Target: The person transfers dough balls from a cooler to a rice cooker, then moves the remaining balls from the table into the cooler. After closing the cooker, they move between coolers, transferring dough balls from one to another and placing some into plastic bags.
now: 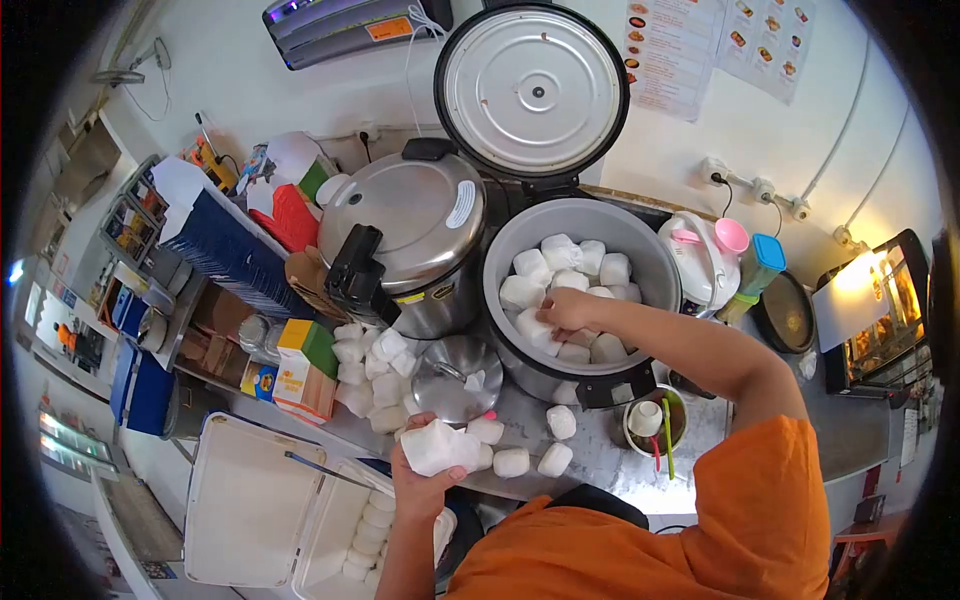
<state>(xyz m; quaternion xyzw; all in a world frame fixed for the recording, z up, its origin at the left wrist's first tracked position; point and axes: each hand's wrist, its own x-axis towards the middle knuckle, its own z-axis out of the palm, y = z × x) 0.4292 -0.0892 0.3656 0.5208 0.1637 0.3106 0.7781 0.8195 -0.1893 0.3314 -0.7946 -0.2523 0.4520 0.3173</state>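
Observation:
My left hand point(428, 478) is closed round a white wrapped bundle point(440, 446), held over the front edge of the counter. Inside the open rice cooker point(490, 285) my right hand point(571, 311) has its fingers curled down on another white wrapped bundle point(536, 333); its fingertips are partly hidden. Several similar bundles point(562, 252) fill the pot around that hand. More loose bundles point(511, 462) lie on the counter between the pot and my body. A pile of them point(385, 385) sits left of a round metal lid point(455, 385).
The cooker's raised lid point(535, 90) stands behind the pot. Left of it is a closed steel cooker point(405, 215). A small white rice cooker point(700, 265) and a container with utensils point(655, 425) are at right. An open white cooler point(255, 500) holds white round pieces point(372, 530).

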